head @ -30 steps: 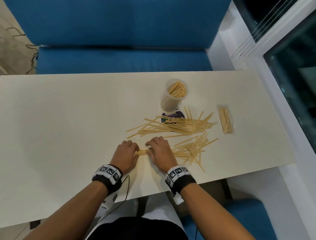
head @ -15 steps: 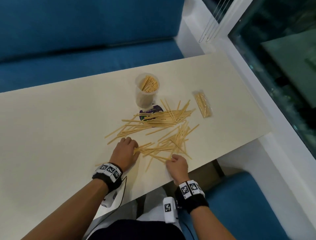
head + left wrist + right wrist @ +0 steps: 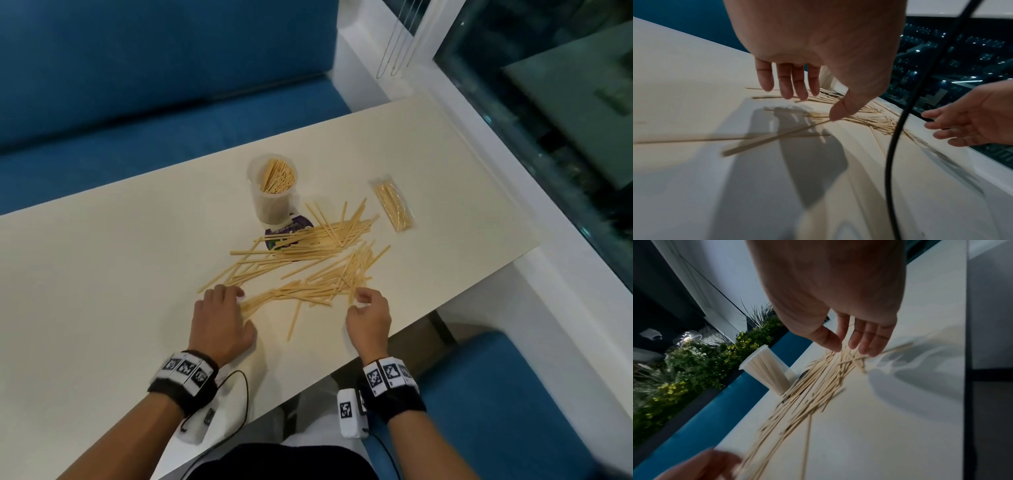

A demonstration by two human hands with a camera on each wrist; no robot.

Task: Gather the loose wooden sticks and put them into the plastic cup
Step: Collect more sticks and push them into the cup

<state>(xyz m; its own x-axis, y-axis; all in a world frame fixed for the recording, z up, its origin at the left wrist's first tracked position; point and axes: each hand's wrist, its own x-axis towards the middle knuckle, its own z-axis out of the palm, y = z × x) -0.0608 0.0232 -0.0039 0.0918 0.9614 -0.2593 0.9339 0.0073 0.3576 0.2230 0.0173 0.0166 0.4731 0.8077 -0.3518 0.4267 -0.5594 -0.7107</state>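
A clear plastic cup [image 3: 273, 202] stands upright with several sticks in it; the right wrist view also shows the cup [image 3: 766, 371]. Loose wooden sticks [image 3: 308, 270] lie scattered on the table in front of it. My left hand [image 3: 239, 305] rests at the left end of the near pile, fingers straight, holding nothing. In the left wrist view the left hand [image 3: 813, 105] has its thumb tip touching one stick [image 3: 777, 136]. My right hand [image 3: 358, 303] hovers at the pile's right end with relaxed fingers. The right hand [image 3: 849, 348] is empty in its wrist view too.
A sealed clear packet of sticks [image 3: 394, 207] lies right of the pile. A purple round card [image 3: 291, 233] lies under sticks beside the cup. The cream table [image 3: 102, 274] ends close behind my hands. Blue seats lie beyond and below; a window runs along the right.
My hands were together on a small bundle; the right hand has moved apart to the right end of the pile. The left hand stayed put. The head view swung right.
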